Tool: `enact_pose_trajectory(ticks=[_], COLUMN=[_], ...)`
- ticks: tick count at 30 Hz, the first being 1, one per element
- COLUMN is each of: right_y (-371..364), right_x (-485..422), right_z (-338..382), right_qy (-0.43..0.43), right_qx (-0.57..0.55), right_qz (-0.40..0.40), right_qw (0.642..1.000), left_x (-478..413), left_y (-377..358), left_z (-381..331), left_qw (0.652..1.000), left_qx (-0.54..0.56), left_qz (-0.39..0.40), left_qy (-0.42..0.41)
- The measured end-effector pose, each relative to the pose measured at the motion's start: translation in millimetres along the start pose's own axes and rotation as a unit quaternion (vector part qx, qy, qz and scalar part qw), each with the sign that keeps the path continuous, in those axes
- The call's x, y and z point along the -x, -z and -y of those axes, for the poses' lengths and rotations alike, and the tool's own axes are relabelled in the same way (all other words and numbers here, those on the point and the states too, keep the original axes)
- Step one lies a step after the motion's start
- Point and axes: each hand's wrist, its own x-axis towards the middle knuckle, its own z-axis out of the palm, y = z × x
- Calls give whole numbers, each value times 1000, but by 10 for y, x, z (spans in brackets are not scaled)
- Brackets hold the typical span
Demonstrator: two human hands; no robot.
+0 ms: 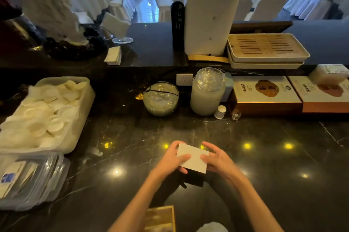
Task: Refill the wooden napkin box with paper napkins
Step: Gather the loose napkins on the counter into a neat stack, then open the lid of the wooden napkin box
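Note:
A white stack of paper napkins [193, 159] is held above the dark marble counter, between both hands. My left hand [172, 159] grips its left end, thumb on top and fingers underneath. My right hand [217, 159] grips the right end the same way. The wooden napkin box [160, 218] lies at the bottom edge of the view, under my left forearm, open on top and partly cut off. A white crumpled thing [212, 227] shows beside it at the bottom edge.
A plastic tub of round white pads [47, 114] and clear packets [32, 180] fill the left. A glass bowl [160, 98], a lidded jar [207, 92] and boxed goods [266, 94] line the back. More napkins [113, 55] lie on the raised ledge.

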Motion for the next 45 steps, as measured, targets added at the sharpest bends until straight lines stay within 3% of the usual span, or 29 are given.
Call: enact_pose_trajectory(ticks=[3,6,9,11,13,15,18,20,23,27,31,32,34,36,37,39,41,43,45], right_y=[-136,-393,-624,-701,-738,-759,-879,-1034,-1261,-1369,-1306,-1253,-1168,-1153,-1180,-1325,-1498,-1666,-1825], right_x=[272,426,493,560,671,773,909,964,971,806,636,654,786,910,914,815,637,496,423], right_z=[257,392,269,71,-203,-525,-944,-1135,-1254,-1186,-955,-872,-637,-355,-239,-79,-25,-95,-162], right_qy=[29,83,113,98,25,-42,-115,-151,-167,-130,-52,-24,29,40,34,27,23,5,0], right_qx=[146,347,399,297,55,-185,-388,-424,-451,-469,-498,-478,-350,-108,30,306,514,630,683], right_qz=[91,137,137,101,57,18,-33,-49,-41,-45,-53,-39,28,108,134,149,136,119,126], right_qw=[985,924,900,945,997,982,914,892,876,872,864,877,936,988,990,940,846,768,720], left_x=[384,771,1112,1301,1482,1652,1818,1797,1630,1439,1186,1113,981,894,864,835,834,824,818], left_y=[184,311,407,514,665,818,839,713,512,402,522,553,610,685,730,811,865,910,942], left_z=[-145,-176,-31,257,682,1182,1727,1842,1753,1483,1326,1294,1254,1247,1248,1251,1240,1238,1228], left_qw=[996,994,995,990,982,985,997,998,996,978,983,985,988,992,994,997,998,999,999], left_qx=[-74,-77,-18,11,16,-25,-65,-63,3,54,44,37,22,11,9,10,9,5,-2], left_qz=[38,35,5,-67,-140,-148,-26,4,-90,-200,-179,-171,-151,-126,-112,-82,-55,-36,-25], left_qy=[-34,-72,-93,-120,-123,-84,-36,-23,-21,-1,-6,-9,-11,-9,-3,6,10,17,23])
